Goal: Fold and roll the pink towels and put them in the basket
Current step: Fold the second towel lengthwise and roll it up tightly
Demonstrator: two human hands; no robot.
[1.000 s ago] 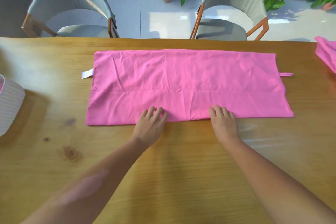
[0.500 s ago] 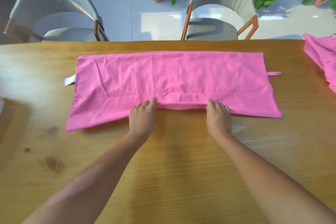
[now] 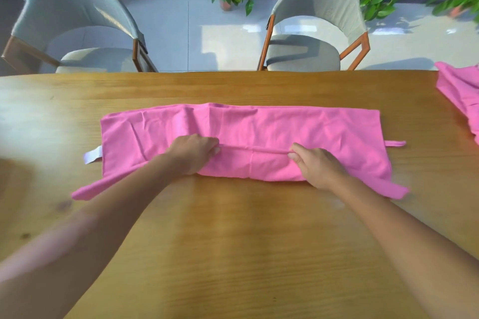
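The pink towel lies spread lengthwise across the wooden table, just in front of the 2 grey chairs. The left hand and right hand each pinch its near hem, carried part-way over the towel's middle, while the 2 near corners trail on the table. The cloth looks thin, light and limp (it creases and sags readily), so taking hold nearer those corners would likely keep the fold straighter. A second pink towel lies at the table's right edge, well apart from the first. No basket is in view.
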